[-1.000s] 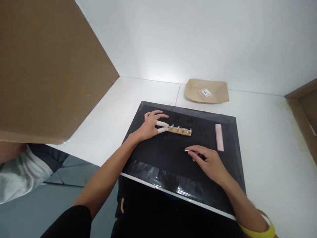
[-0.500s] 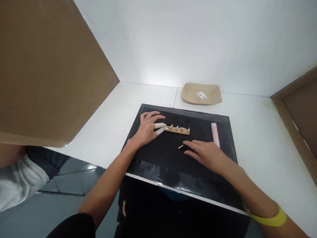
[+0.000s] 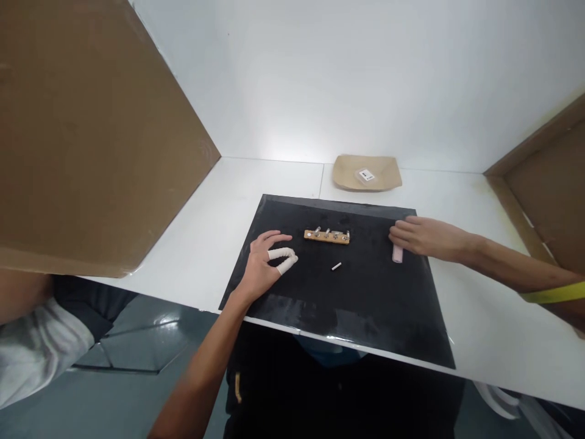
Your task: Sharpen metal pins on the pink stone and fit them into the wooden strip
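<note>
My left hand is over the left part of the black mat, with white covers on its thumb and index finger. Those two fingertips meet in a pinch; anything between them is too small to make out. To its right lies a narrow wooden strip bearing several small shiny metal fittings, apart from the hand. A short white stick with a dark end rests on the mat below the strip. Over at the mat's right side, my right hand has its fingers closed around a pale pink bar, hiding its middle.
The black mat covers part of a white table. A brown paper tray with a small labelled clear case stands at the back. Cardboard panels border both sides. At far left, a person's clothed leg shows.
My left hand has drawn away from the strip's left end, toward me and leftward. My right hand has left the white stick's side and moved right onto the pink bar.
</note>
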`<state>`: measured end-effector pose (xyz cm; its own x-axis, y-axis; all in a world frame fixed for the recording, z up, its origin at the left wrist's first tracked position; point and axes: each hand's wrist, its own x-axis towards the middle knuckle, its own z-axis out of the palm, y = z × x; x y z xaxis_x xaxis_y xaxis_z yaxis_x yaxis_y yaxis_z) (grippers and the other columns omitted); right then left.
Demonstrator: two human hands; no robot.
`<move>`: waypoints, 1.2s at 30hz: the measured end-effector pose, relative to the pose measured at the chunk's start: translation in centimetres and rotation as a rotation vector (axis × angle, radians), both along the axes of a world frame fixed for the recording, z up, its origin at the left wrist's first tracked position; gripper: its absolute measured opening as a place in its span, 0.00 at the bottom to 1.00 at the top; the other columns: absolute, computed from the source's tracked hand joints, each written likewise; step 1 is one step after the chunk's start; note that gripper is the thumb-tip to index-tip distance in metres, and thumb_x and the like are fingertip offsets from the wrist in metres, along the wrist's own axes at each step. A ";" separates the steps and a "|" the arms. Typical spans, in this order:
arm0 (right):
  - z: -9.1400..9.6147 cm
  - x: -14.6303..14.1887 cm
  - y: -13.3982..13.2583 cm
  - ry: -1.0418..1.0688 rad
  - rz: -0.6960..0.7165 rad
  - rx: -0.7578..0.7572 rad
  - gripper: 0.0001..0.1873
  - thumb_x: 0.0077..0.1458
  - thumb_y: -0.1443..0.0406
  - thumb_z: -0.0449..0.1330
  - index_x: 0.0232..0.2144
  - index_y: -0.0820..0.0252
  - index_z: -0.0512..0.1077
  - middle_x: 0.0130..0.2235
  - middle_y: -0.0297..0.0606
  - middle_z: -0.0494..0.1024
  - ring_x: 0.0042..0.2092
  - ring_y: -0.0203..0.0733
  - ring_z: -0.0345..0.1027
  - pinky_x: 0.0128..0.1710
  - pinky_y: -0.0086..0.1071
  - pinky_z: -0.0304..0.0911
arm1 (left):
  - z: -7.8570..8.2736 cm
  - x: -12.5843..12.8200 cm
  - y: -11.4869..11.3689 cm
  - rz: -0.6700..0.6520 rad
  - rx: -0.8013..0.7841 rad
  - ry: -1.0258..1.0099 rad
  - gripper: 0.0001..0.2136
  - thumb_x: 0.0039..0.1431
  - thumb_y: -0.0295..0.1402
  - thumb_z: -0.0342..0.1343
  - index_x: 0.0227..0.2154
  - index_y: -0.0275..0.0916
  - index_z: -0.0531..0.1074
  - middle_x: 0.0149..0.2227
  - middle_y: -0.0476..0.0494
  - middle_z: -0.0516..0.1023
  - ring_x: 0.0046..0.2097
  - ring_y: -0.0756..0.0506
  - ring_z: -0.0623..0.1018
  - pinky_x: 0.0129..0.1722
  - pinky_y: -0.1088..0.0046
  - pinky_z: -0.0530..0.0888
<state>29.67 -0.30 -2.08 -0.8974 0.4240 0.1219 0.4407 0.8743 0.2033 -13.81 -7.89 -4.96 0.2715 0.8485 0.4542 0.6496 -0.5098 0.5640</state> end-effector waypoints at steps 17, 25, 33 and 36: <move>0.3 -12.8 -11.7 1.829 -0.990 -1.542 0.27 0.42 0.60 0.81 0.44 0.58 0.77 0.47 0.41 0.85 0.36 0.38 0.82 0.34 0.23 0.81 | 0.8 5.3 -1.4 0.083 -0.115 -0.518 0.04 0.65 0.31 0.63 0.39 0.45 0.82 0.50 0.42 0.82 0.54 0.41 0.78 0.55 0.58 0.75; 4.3 -16.6 -12.4 1.811 -0.726 -1.117 0.14 0.54 0.62 0.74 0.43 0.53 0.79 0.42 0.36 0.86 0.34 0.41 0.83 0.35 0.32 0.84 | 3.2 7.7 -2.5 0.031 -0.149 -0.528 0.04 0.66 0.31 0.63 0.40 0.45 0.83 0.48 0.43 0.83 0.53 0.41 0.78 0.57 0.56 0.76; 5.2 -16.3 -15.3 1.548 -0.689 -0.385 0.19 0.64 0.66 0.66 0.54 0.40 0.75 0.49 0.32 0.83 0.42 0.45 0.82 0.44 0.45 0.84 | 5.7 8.2 -3.5 -0.056 -0.187 -0.548 0.02 0.66 0.31 0.63 0.37 0.44 0.82 0.47 0.41 0.83 0.52 0.41 0.79 0.55 0.55 0.77; 5.3 -14.9 -17.0 1.259 -0.522 -0.504 0.12 0.67 0.57 0.64 0.51 0.49 0.77 0.48 0.38 0.82 0.44 0.43 0.80 0.43 0.42 0.81 | 6.2 8.6 -3.8 -0.074 -0.072 -0.484 0.03 0.64 0.28 0.64 0.37 0.44 0.81 0.46 0.42 0.83 0.52 0.41 0.78 0.56 0.55 0.76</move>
